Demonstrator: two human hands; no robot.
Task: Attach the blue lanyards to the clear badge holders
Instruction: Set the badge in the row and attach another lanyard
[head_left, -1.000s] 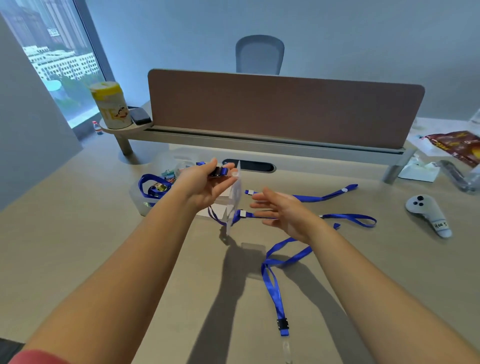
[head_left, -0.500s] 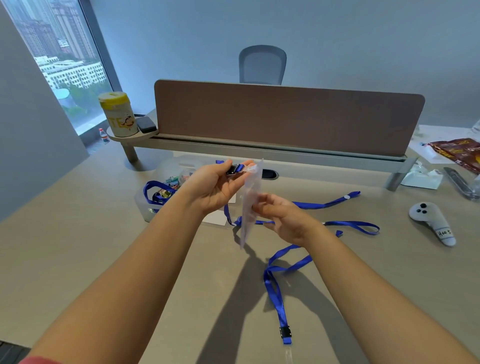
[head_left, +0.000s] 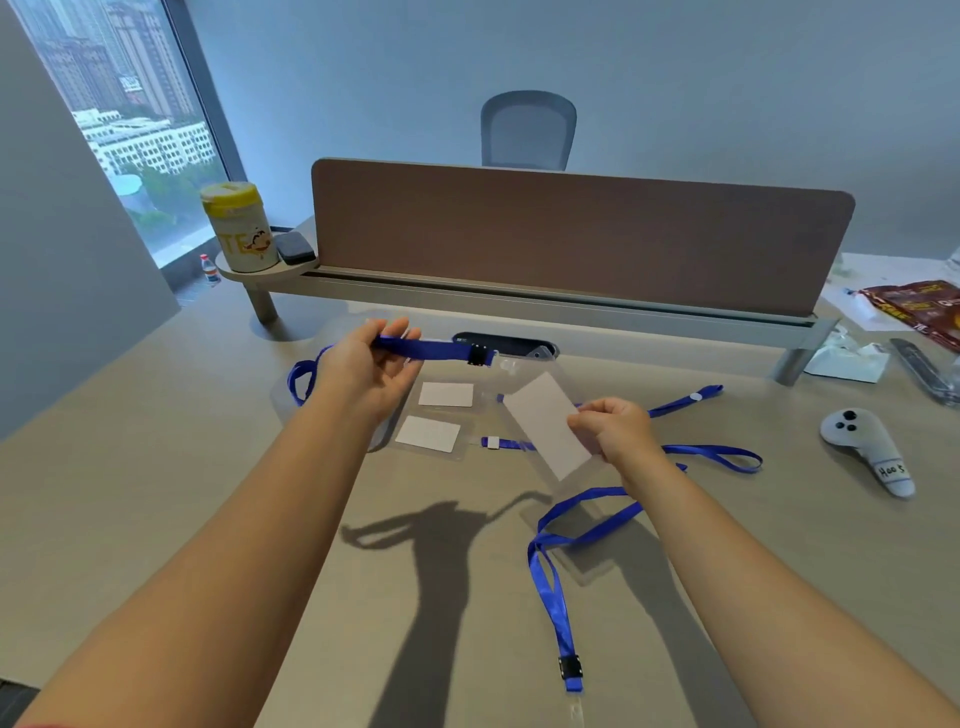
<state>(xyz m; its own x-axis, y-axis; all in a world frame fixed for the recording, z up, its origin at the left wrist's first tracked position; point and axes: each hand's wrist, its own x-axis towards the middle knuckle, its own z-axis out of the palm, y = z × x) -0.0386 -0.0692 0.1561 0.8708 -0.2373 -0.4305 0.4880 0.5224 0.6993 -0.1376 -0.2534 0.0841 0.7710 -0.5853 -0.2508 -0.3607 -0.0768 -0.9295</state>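
Note:
My left hand (head_left: 366, 371) grips a blue lanyard (head_left: 426, 347) above the desk; its black buckle (head_left: 476, 356) points right, toward the top of a clear badge holder (head_left: 545, 423) with a white card inside. My right hand (head_left: 613, 428) pinches that holder's lower right edge and holds it tilted, facing me. Whether the clip is in the holder's slot I cannot tell. Two more clear holders (head_left: 436, 415) with white cards lie on the desk below my left hand. A second blue lanyard (head_left: 556, 587) lies loose on the desk in front, and others (head_left: 711, 457) lie to the right.
A brown divider panel (head_left: 571, 234) closes off the desk's far side. A yellow-lidded canister (head_left: 239, 228) stands at its left end. A white controller (head_left: 867, 447) lies at the right, with snack packets (head_left: 919, 306) behind it. A clear box (head_left: 283, 397) sits under my left wrist.
My hands have drawn apart: the left pulled the lanyard strap out to the left, and the right turned the holder from edge-on to face me, lower and further right.

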